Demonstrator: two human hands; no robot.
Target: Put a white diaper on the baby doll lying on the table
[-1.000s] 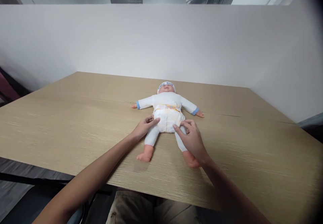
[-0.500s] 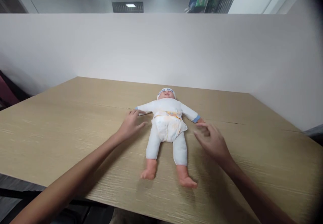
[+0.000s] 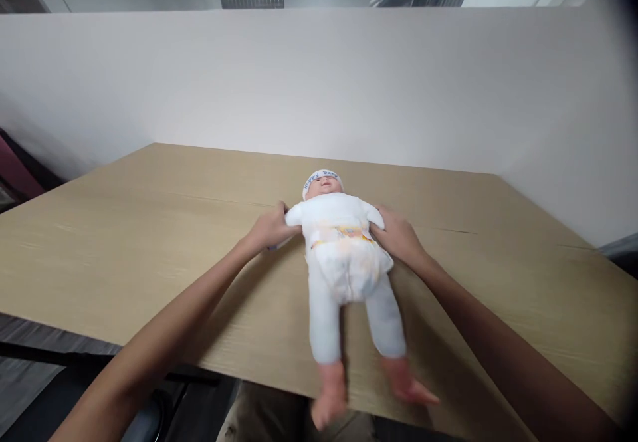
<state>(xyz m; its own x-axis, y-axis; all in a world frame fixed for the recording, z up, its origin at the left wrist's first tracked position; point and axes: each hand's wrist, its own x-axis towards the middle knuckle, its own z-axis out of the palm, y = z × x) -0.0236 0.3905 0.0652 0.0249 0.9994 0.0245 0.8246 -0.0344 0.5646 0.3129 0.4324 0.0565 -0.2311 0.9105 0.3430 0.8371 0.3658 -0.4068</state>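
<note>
A baby doll [image 3: 333,213] in a white suit and a "Happy Baby" headband lies face up, its bare feet pointing toward me. Round its hips is a white diaper [image 3: 346,266] with an orange and yellow printed waistband. My left hand [image 3: 273,226] is closed on the doll's arm at the left, with a bit of blue cuff showing below my fingers. On the other side my right hand [image 3: 399,232] is wrapped round the doll's other arm, its fingertips partly hidden. The doll's feet are slightly blurred and one overlaps the table's front edge.
A wood-grain table [image 3: 149,242] spreads under the doll, with a thin seam across it. Behind it rises a pale partition wall [image 3: 279,83] with glass above. My legs [image 3: 269,412] and a dark chair are below the front edge.
Both hands have moved from beside the doll onto its arms and closed on them. The doll has come toward me, its legs now nearer the table's front edge.
</note>
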